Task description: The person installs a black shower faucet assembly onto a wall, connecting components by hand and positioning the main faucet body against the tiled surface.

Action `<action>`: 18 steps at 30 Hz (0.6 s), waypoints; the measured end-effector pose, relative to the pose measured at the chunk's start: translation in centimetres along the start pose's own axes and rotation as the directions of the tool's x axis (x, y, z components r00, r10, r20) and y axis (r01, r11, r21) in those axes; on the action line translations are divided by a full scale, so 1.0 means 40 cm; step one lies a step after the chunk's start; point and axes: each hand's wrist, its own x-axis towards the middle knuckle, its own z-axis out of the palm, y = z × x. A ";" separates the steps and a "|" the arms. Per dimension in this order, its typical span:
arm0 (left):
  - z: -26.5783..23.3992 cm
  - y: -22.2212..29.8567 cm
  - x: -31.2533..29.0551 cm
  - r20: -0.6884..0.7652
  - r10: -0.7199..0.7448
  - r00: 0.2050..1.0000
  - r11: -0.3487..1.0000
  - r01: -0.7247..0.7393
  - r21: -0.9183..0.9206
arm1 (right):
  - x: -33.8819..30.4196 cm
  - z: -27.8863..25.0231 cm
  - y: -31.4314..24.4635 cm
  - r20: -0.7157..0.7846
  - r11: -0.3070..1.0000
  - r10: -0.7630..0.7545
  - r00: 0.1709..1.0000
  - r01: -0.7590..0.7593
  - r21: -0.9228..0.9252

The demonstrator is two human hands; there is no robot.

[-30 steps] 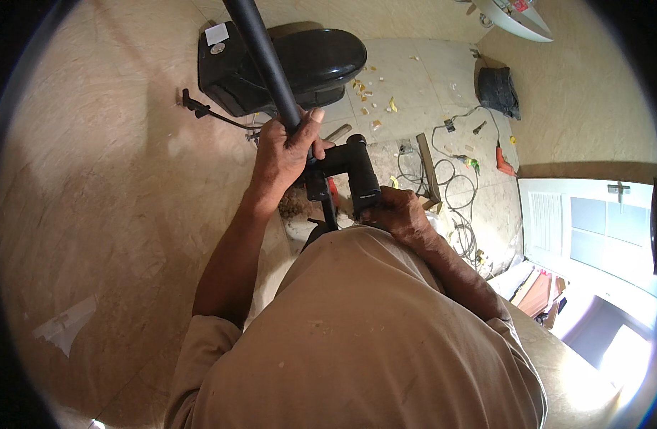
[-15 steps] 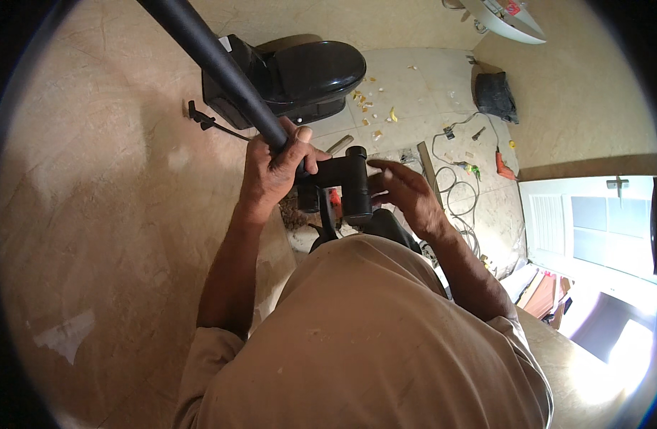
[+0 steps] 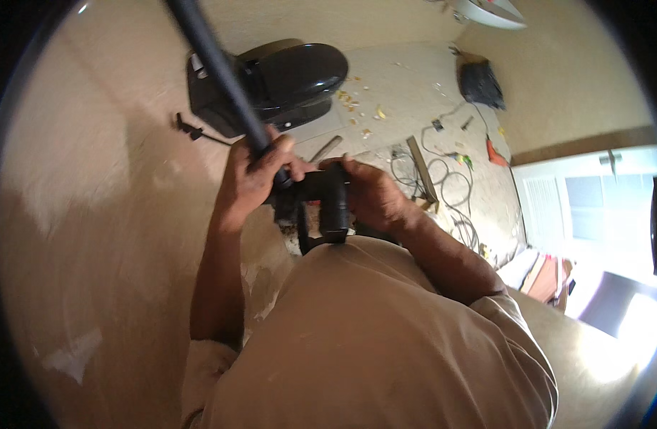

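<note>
In the head view, a small pale patch [image 3: 197, 63] on the black toilet [image 3: 303, 74] is too blurry to read. The long black pole [image 3: 225, 80] runs through the left hand [image 3: 248, 184] and sticks out past it toward the top left, in front of the toilet. The left fingers are closed tight around the pole, close to its low end, with the thumb lying over it. The bent black pipe [image 3: 334, 206] is just right of that hand, near the person's belly. The right hand [image 3: 373, 193] holds its top and right side with curled fingers. The left arm points nearly straight up; the right arm slants in from the lower right.
</note>
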 end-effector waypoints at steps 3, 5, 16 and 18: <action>0.009 -0.013 -0.016 -0.002 0.009 1.000 1.000 -0.009 0.017 | -0.017 -0.013 0.025 0.027 1.000 -0.018 0.999 0.018 0.004; 0.031 -0.018 -0.031 -0.079 -0.058 0.995 0.998 0.059 0.017 | -0.026 -0.012 0.039 -0.040 0.995 -0.019 0.999 0.015 -0.097; 0.095 -0.043 -0.060 -0.241 -0.206 0.949 0.966 0.157 -0.206 | -0.066 -0.057 0.137 -0.146 0.998 -0.068 0.987 0.067 -0.010; 0.098 -0.063 -0.061 -0.232 -0.235 0.944 0.962 0.191 -0.196 | -0.068 -0.051 0.144 -0.109 0.996 -0.069 0.992 0.075 0.055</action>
